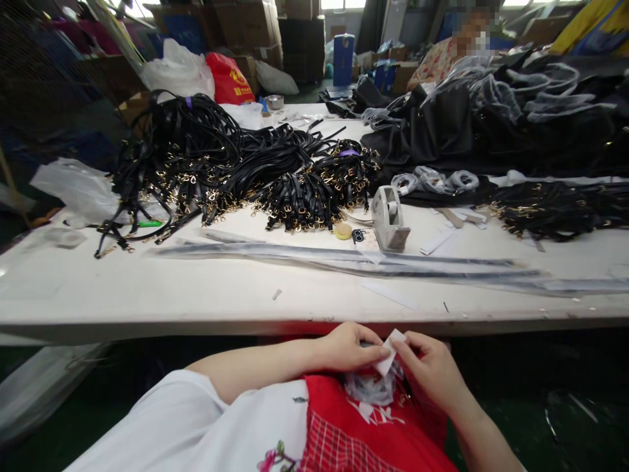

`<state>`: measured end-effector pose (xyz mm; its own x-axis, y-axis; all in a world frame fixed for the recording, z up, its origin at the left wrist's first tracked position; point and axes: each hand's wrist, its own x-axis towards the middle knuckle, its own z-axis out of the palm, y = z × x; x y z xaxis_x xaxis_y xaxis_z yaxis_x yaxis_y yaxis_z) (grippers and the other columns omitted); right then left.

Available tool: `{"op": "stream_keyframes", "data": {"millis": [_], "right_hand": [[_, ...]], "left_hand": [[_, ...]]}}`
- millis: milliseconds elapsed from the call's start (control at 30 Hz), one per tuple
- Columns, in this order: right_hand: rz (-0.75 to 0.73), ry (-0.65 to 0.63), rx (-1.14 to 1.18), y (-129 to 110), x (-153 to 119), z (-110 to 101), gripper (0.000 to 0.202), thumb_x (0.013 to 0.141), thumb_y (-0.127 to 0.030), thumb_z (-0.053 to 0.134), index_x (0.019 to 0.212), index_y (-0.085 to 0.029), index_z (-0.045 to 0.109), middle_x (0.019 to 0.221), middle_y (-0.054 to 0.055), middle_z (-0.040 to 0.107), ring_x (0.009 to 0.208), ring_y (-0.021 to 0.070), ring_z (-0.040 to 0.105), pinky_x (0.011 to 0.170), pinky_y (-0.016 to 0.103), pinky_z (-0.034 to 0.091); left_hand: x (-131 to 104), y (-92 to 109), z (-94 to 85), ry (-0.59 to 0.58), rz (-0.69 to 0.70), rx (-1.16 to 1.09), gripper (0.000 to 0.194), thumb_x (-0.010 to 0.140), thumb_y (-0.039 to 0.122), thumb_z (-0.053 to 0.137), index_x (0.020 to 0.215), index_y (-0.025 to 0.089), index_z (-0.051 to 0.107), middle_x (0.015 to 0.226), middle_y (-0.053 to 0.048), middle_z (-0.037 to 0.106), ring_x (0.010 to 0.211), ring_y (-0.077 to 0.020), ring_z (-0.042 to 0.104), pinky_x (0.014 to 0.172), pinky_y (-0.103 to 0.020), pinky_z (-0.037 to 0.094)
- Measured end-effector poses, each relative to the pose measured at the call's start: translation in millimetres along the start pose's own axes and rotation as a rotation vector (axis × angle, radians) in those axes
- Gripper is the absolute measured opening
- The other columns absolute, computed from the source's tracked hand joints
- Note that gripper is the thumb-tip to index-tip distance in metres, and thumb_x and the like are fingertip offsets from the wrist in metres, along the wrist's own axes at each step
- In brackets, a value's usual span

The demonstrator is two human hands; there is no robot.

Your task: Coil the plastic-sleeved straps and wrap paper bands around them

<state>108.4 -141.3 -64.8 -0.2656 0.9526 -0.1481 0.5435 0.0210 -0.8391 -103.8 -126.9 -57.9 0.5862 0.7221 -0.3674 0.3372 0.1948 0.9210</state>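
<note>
Just above red apron (339, 426), pinching white paper slip (387, 359) w/ L hand (350, 349) + R hand (428, 368), thumbs and fingers nearly closed on it; clear plastic wrapping (371, 389) right below fingers, tape dispenser (388, 223) beyond.

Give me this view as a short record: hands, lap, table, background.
left hand: fingers on the white slip
right hand: fingers pinching the same slip
lap: clear plastic wrapping on the red apron, contents unclear
table left: black straps with gold-coloured clasps
table middle: tape dispenser, yellow roll to its left
table right: black pieces, some clear-wrapped
background: stacked cartons, another person
</note>
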Motion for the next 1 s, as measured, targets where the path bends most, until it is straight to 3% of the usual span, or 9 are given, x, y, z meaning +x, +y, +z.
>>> {"op": "stream_keyframes", "data": {"millis": [100, 200, 333, 433, 500, 633, 733, 867, 1000], "right_hand": [[0.140, -0.159, 0.160, 15, 7, 1, 0.054, 0.094, -0.052, 0.041, 0.062, -0.020, 0.069, 0.056, 0.002, 0.066, 0.054, 0.0193, 0.059, 0.057, 0.029, 0.045], [0.161, -0.251, 0.286, 25, 10, 12, 0.041, 0.087, -0.053, 0.055, 0.073, -0.021, 0.075, 0.072, 0.005, 0.074, 0.072, 0.0243, 0.066, 0.073, 0.036, 0.051], [0.175, -0.212, 0.442, 26, 11, 39, 0.050, 0.085, -0.060, 0.054, 0.094, -0.015, 0.075, 0.079, 0.009, 0.075, 0.071, 0.0253, 0.069, 0.073, 0.040, 0.055], [0.177, -0.118, 0.494, 23, 11, 47, 0.055, 0.083, -0.063, 0.057, 0.098, -0.013, 0.074, 0.076, 0.010, 0.075, 0.066, 0.0245, 0.068, 0.066, 0.037, 0.056], [0.157, -0.043, 0.495, 20, 10, 45, 0.050, 0.081, -0.060, 0.062, 0.095, -0.014, 0.074, 0.078, 0.009, 0.075, 0.069, 0.0243, 0.068, 0.066, 0.035, 0.055], [0.085, 0.131, 0.413, 11, 8, 38, 0.031, 0.078, -0.047, 0.072, 0.089, -0.018, 0.077, 0.084, 0.007, 0.076, 0.076, 0.0237, 0.066, 0.070, 0.030, 0.051], [0.050, 0.182, 0.367, 5, 11, 35, 0.028, 0.079, -0.044, 0.070, 0.088, -0.019, 0.078, 0.083, 0.006, 0.077, 0.074, 0.0238, 0.066, 0.068, 0.030, 0.051], [0.068, 0.077, 0.414, -1, 20, 21, 0.033, 0.078, -0.049, 0.070, 0.085, -0.018, 0.079, 0.079, 0.007, 0.077, 0.074, 0.0253, 0.069, 0.069, 0.033, 0.054], [0.090, -0.042, 0.586, -6, 19, 2, 0.044, 0.084, -0.056, 0.062, 0.099, -0.017, 0.077, 0.093, 0.011, 0.077, 0.084, 0.0272, 0.070, 0.080, 0.039, 0.056]], "left_hand": [[0, 0, 3.0, 0.016, -0.011, -0.055, 0.034, 0.084, 0.042, 0.058, 0.085, 0.011, 0.073, 0.072, -0.001, 0.064, 0.064, -0.0113, 0.053, 0.061, -0.020, 0.043], [1, -1, 2.5, 0.001, 0.028, -0.092, 0.034, 0.084, 0.041, 0.057, 0.079, 0.010, 0.071, 0.069, -0.002, 0.062, 0.064, -0.0124, 0.052, 0.060, -0.022, 0.043], [3, -4, 1.4, 0.053, 0.191, -0.025, 0.033, 0.083, 0.037, 0.057, 0.060, 0.013, 0.063, 0.067, -0.003, 0.056, 0.075, -0.0157, 0.054, 0.074, -0.025, 0.044], [3, -5, 1.9, 0.135, 0.192, -0.036, 0.029, 0.081, 0.034, 0.058, 0.059, 0.015, 0.061, 0.073, -0.002, 0.054, 0.081, -0.0156, 0.053, 0.081, -0.025, 0.043], [2, -2, 1.8, 0.136, 0.147, -0.041, 0.028, 0.080, 0.034, 0.059, 0.059, 0.015, 0.060, 0.072, -0.001, 0.052, 0.079, -0.0151, 0.051, 0.079, -0.026, 0.043], [-2, 4, 0.9, 0.000, -0.046, -0.190, 0.028, 0.077, 0.036, 0.056, 0.059, 0.016, 0.055, 0.054, 0.003, 0.043, 0.055, -0.0110, 0.042, 0.059, -0.025, 0.040], [-3, 5, 2.5, 0.015, -0.131, -0.321, 0.023, 0.073, 0.036, 0.056, 0.063, 0.015, 0.058, 0.052, 0.004, 0.046, 0.049, -0.0094, 0.040, 0.053, -0.024, 0.037], [-1, 2, 7.3, 0.078, -0.069, -0.309, 0.022, 0.071, 0.033, 0.056, 0.069, 0.012, 0.064, 0.063, -0.001, 0.061, 0.056, -0.0123, 0.051, 0.058, -0.025, 0.042], [-2, 6, 8.3, 0.222, 0.128, -0.049, 0.026, 0.079, 0.030, 0.052, 0.091, 0.015, 0.069, 0.086, -0.004, 0.070, 0.079, -0.0170, 0.062, 0.077, -0.028, 0.047]]}}
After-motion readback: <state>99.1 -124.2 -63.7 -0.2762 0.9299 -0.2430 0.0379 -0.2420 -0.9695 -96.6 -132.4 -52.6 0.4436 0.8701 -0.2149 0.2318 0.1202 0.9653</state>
